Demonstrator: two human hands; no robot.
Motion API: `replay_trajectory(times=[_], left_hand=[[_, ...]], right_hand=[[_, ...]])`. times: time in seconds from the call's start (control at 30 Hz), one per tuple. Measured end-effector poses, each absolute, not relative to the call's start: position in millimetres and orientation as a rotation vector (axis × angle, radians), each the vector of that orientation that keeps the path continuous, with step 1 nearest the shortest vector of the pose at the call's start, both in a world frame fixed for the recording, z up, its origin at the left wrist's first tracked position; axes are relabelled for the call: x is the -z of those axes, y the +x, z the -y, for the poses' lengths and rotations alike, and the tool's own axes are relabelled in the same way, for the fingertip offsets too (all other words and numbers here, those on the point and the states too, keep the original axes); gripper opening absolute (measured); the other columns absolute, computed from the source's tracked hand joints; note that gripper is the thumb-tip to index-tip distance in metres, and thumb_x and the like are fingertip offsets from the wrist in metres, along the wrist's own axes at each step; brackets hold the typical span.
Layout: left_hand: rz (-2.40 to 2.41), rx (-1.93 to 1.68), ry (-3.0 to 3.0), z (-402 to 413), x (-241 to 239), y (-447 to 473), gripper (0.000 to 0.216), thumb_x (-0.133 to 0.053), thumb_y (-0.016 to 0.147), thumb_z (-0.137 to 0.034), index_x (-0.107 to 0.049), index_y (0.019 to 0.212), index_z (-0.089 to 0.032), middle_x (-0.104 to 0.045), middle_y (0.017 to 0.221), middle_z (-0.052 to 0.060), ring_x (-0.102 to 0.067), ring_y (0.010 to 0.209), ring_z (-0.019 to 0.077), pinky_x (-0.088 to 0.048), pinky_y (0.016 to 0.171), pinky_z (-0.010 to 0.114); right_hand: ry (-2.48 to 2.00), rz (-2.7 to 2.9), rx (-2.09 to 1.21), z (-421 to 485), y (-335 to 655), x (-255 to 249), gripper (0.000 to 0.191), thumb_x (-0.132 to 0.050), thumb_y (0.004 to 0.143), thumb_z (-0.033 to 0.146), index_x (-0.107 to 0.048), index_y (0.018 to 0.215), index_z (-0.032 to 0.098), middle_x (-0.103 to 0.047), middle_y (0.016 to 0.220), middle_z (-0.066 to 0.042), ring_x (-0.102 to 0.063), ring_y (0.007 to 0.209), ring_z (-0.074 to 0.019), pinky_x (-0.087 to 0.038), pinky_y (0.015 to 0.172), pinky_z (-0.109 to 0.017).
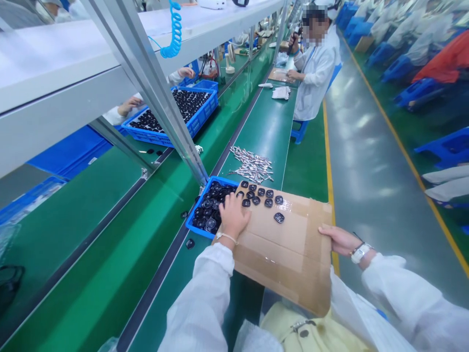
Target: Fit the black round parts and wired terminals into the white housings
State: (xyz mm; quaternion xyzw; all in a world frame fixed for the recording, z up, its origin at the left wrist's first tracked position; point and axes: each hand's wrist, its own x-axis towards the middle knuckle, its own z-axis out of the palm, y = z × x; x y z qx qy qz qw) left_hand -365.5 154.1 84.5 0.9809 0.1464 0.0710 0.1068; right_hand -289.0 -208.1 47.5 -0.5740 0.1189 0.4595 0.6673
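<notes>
A flattened brown cardboard sheet (282, 249) with clear tape across it lies in front of me, its far edge over a blue plastic tray (200, 211) filled with dark rounded parts (208, 210). My left hand (233, 217) rests with spread fingers on the sheet's near-left part, close to the tray. Several small black squarish parts (258, 195) sit in loose rows on the cardboard. My right hand (339, 240), with a white wristwatch, grips the sheet's right edge. One stray dark part (189, 243) lies on the green belt.
A pile of silver metal pieces (252, 165) lies on the green conveyor belt (262, 124) beyond the tray. An aluminium post (161, 93) rises at left. A co-worker in white (315, 83) stands further along, and another tray of black parts (170, 115) sits across the line.
</notes>
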Motion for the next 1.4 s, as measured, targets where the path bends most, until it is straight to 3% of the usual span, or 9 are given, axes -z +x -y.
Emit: replay_trajectory(times=[0.17,0.33,0.5,0.8,1.03,1.27,1.4], left_hand=[[0.08,-0.16,2.831,-90,-98,-325,0.077,-0.055,0.064,-0.066,-0.04,0.131,-0.032,-0.028,0.146,0.005,-0.016,0.132,0.0325,-0.013,0.105,0.052],[0.243,-0.113,2.785,-59,-98,-304,0.067,-0.056,0.068,-0.062,-0.046,0.126,-0.028,-0.03,0.143,0.009,-0.019,0.13,0.0367,-0.014,0.101,0.06],[0.227,-0.113,2.811,-70,-92,-305,0.053,-0.052,0.081,-0.048,-0.043,0.127,-0.024,-0.033,0.14,0.009,-0.029,0.126,0.0325,-0.02,0.101,0.059],[-0.013,-0.091,2.912,-122,-87,-320,0.042,-0.05,0.085,-0.034,-0.045,0.125,-0.021,-0.038,0.136,0.01,-0.035,0.123,0.0291,-0.026,0.101,0.056],[-0.205,-0.113,2.965,-167,-90,-329,0.036,-0.051,0.085,-0.032,-0.05,0.119,-0.02,-0.044,0.132,0.009,-0.037,0.122,0.0283,-0.026,0.101,0.057],[-0.194,-0.137,2.955,-151,-83,-359,0.047,-0.047,0.086,-0.041,-0.041,0.129,-0.023,-0.036,0.14,0.009,-0.031,0.127,0.0295,-0.022,0.102,0.057],[-0.194,-0.117,2.95,-163,-73,-364,0.045,-0.047,0.087,-0.038,-0.041,0.129,-0.024,-0.034,0.141,0.009,-0.03,0.128,0.0294,-0.021,0.103,0.057]], right_hand=[[-1.281,-0.249,-1.036,201,-290,-51,0.027,-0.063,0.074,0.021,-0.058,0.101,0.018,-0.065,0.109,-0.01,-0.06,0.103,-0.0261,-0.044,0.096,-0.045],[-1.268,-0.228,-1.033,192,-289,-57,0.031,-0.064,0.073,0.02,-0.058,0.104,0.017,-0.063,0.113,-0.01,-0.058,0.106,-0.0263,-0.042,0.098,-0.044],[-1.253,-0.233,-1.037,190,-288,-56,0.031,-0.065,0.073,0.02,-0.06,0.103,0.017,-0.064,0.11,-0.01,-0.058,0.105,-0.0265,-0.042,0.098,-0.045],[-1.22,-0.254,-1.059,192,-288,-56,0.035,-0.065,0.073,0.019,-0.058,0.107,0.018,-0.064,0.109,-0.01,-0.058,0.105,-0.0262,-0.042,0.098,-0.045],[-1.217,-0.261,-1.064,196,-287,-61,0.034,-0.066,0.073,0.018,-0.059,0.106,0.017,-0.064,0.11,-0.01,-0.058,0.105,-0.0261,-0.041,0.099,-0.045],[-1.212,-0.257,-1.072,196,-289,-64,0.036,-0.065,0.074,0.02,-0.057,0.109,0.017,-0.062,0.113,-0.011,-0.056,0.108,-0.0267,-0.041,0.099,-0.046],[-1.222,-0.27,-1.07,197,-290,-63,0.035,-0.064,0.075,0.019,-0.057,0.109,0.016,-0.063,0.111,-0.011,-0.057,0.106,-0.026,-0.041,0.099,-0.046]])
